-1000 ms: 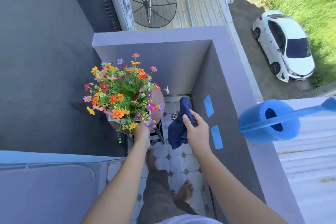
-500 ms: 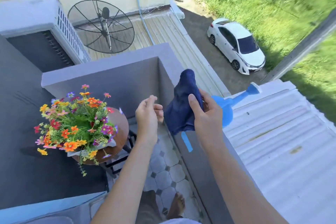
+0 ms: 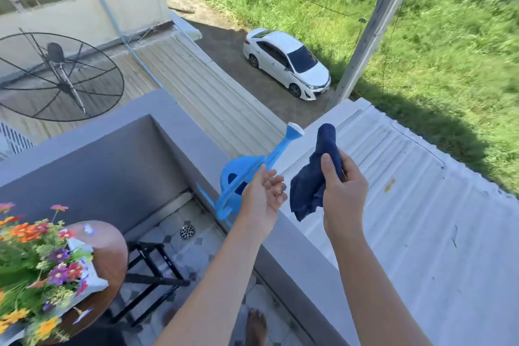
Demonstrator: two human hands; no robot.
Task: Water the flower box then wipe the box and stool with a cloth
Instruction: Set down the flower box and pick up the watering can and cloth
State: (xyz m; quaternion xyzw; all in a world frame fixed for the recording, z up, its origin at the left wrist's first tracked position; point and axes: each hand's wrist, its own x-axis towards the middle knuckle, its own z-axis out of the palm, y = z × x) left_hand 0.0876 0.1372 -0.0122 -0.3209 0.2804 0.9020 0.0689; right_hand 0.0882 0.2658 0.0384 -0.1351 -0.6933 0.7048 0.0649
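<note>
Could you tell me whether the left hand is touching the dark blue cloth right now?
Apart. The head view shows a clear strip of pale roof between the left hand and the cloth, which only the right hand grips.

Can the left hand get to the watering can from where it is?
Probably yes. The left hand, empty and half curled, is right by the watering can on the ledge, with nothing between them. The right hand holds the cloth.

The watering can [image 3: 241, 177] occupies the parapet [image 3: 283, 247] top; beside it, toward the person, the ledge seems bare.
</note>
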